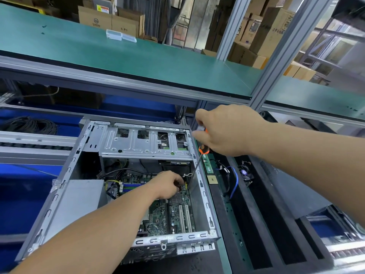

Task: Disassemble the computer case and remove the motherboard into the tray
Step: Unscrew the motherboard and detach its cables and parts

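Left hand (169, 183) pinching something small on the board (169, 211), under it in the case (59, 191) | right hand (223, 131) grips driver (199, 157) | we judge board stiff, fragile; lift by edges.

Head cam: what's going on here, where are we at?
A person is working inside an open computer case on the bench. The right hand holds an orange-handled screwdriver with its shaft pointing down into the case. The left hand reaches inside and pinches something small at the motherboard, near the screwdriver tip; what exactly is hidden. The motherboard is still in the case. A black tray sits to the right with loose parts.
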